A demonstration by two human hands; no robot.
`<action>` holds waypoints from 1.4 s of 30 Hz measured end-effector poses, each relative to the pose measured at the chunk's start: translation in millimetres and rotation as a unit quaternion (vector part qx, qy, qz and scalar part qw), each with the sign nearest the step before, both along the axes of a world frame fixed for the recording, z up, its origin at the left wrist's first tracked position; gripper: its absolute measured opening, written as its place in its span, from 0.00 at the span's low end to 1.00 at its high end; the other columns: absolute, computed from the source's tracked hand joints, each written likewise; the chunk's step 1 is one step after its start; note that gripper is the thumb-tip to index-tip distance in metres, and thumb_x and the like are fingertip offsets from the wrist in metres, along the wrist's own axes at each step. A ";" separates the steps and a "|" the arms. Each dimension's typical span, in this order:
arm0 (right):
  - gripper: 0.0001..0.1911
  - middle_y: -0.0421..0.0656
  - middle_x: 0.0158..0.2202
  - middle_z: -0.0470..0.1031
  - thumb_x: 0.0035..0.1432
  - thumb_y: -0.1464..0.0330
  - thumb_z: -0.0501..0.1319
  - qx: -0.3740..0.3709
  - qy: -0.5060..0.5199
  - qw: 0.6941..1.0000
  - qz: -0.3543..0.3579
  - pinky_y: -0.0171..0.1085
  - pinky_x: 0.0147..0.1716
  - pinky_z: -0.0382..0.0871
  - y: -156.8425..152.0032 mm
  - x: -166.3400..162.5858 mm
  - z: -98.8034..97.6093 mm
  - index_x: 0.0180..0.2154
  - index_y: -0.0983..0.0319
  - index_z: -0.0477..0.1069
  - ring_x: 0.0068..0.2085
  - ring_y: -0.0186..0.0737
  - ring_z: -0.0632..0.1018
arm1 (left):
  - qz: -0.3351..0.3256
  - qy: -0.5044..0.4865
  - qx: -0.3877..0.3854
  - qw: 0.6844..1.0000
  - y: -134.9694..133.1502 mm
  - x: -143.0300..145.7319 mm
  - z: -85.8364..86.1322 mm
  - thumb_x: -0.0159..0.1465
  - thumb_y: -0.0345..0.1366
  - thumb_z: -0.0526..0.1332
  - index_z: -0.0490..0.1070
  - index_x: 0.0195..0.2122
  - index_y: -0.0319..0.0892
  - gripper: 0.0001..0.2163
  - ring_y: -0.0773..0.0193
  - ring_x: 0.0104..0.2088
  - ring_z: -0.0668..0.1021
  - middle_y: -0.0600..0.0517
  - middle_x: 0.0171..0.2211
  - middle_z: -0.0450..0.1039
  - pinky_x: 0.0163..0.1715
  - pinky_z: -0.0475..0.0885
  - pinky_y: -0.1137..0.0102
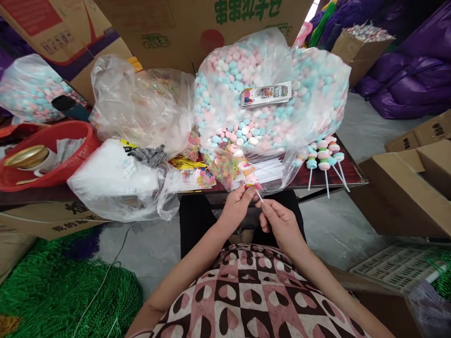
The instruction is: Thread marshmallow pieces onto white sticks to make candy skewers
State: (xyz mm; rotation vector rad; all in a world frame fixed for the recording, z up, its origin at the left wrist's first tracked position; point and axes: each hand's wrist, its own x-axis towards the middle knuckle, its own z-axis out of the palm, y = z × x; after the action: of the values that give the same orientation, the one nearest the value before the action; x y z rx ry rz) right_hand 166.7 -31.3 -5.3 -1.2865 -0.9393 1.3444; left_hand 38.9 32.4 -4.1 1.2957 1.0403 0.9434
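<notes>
My left hand (237,205) is closed in a pinch on a small pink candy piece (252,181) at the tip of a thin white stick (260,196). My right hand (279,219) pinches the lower end of that same stick, just below the table's front edge. Right above both hands lies a big clear bag of pink, blue and white candies (268,89) with a small printed pack on top. Several finished candy sticks (326,162) rest on the dark table (348,171) to the right, their stems hanging over the edge.
A red basket (52,152) with a gold lid sits at the left, beside crumpled clear bags (141,108) and a white bag (112,180). Cardboard boxes (412,188) stand at right and behind. Green netting (59,286) lies on the floor at lower left.
</notes>
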 end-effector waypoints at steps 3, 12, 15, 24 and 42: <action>0.16 0.33 0.17 0.63 0.62 0.55 0.58 0.012 -0.039 0.999 0.011 0.29 0.18 0.57 -0.4 1.4 0.5 0.37 0.61 0.73 0.18 0.28 0.64 | -0.014 0.148 0.099 0.984 0.2 -5.9 5.6 0.66 0.48 0.52 0.63 0.26 0.42 0.17 0.67 0.28 0.67 0.54 0.25 0.65 0.31 0.60 0.70; 0.16 0.32 0.16 0.60 0.64 0.56 0.56 0.048 -0.081 0.995 0.017 0.30 0.18 0.56 3.9 -3.3 4.9 0.36 0.61 0.72 0.18 0.29 0.62 | -0.085 0.111 0.070 0.988 -3.7 -16.3 11.8 0.66 0.51 0.52 0.64 0.27 0.42 0.18 0.67 0.29 0.68 0.54 0.26 0.66 0.34 0.63 0.70; 0.16 0.32 0.17 0.61 0.64 0.56 0.55 0.055 -0.092 0.994 0.021 0.30 0.19 0.57 4.1 -5.7 8.7 0.37 0.61 0.72 0.18 0.29 0.63 | -0.050 -0.056 -0.018 0.997 -3.3 -21.0 12.1 0.63 0.54 0.57 0.70 0.37 0.41 0.19 0.65 0.39 0.73 0.52 0.36 0.73 0.43 0.66 0.70; 0.16 0.33 0.17 0.62 0.63 0.55 0.55 0.038 -0.112 0.992 0.041 0.31 0.19 0.58 1.5 -14.2 9.1 0.36 0.60 0.72 0.18 0.30 0.64 | 0.000 -0.296 -0.187 0.937 7.1 -4.9 37.1 0.50 0.45 0.72 0.68 0.43 0.41 0.23 0.63 0.35 0.77 0.55 0.26 0.72 0.34 0.66 0.70; 0.21 0.38 0.18 0.68 0.60 0.52 0.59 0.036 -0.167 0.976 0.136 0.33 0.23 0.63 13.6 2.6 22.6 0.23 0.61 0.71 0.21 0.32 0.68 | -0.032 -0.317 -0.246 0.915 -2.3 -18.0 22.7 0.56 0.44 0.68 0.70 0.32 0.39 0.14 0.67 0.27 0.72 0.59 0.17 0.59 0.31 0.68 0.71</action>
State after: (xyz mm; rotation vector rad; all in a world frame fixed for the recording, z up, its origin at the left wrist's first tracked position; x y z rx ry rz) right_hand 169.3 -17.6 17.3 -1.3906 -1.4264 1.3066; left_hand 21.0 30.1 18.6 0.5353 0.6499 0.8872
